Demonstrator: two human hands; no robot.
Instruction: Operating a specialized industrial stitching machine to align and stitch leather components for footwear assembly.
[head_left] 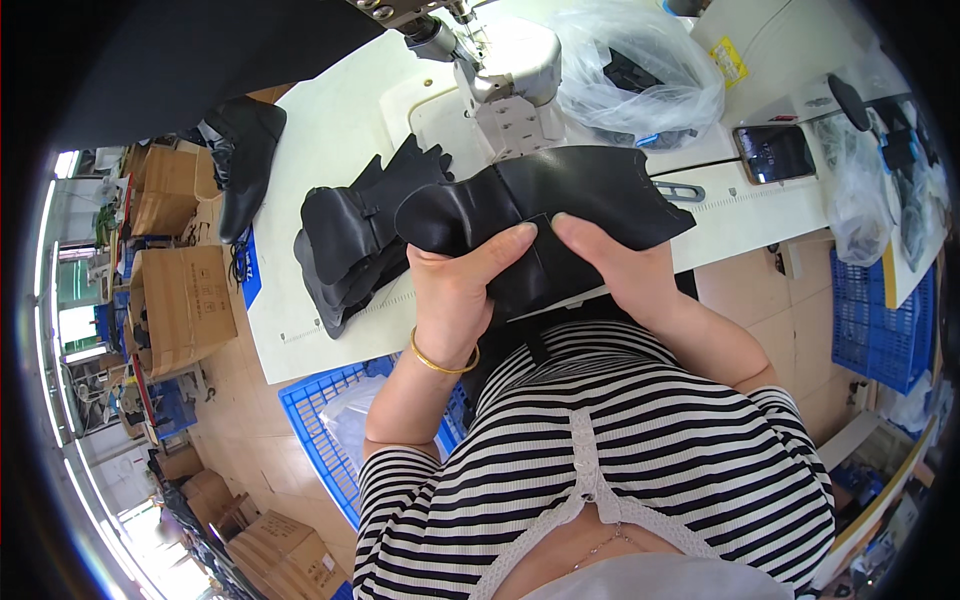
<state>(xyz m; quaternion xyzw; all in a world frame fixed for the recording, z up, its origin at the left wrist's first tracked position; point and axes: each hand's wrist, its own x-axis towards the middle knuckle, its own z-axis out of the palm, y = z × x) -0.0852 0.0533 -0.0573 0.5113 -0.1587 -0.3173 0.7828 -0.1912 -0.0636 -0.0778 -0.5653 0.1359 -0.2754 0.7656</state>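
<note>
Both hands hold a black leather shoe upper (580, 180) over the near edge of the white sewing table (330, 110). My left hand (455, 290) grips it from the left, thumb pressed on top beside a seam, with the other fingers mostly hidden beneath. From the right my right hand (625, 265) is closed on it too, its thumb close to the left one and its fingers under the leather. Left of the held piece lies a stack of similar black uppers (345, 240). The sewing machine (510, 80) stands just beyond the hands.
A clear plastic bag (640, 75) with black pieces sits right of the machine. A phone (775, 154) lies at the table's right. A black boot (245, 165) stands at the left edge. Blue crates (320, 430) and cardboard boxes (180, 305) stand below table level.
</note>
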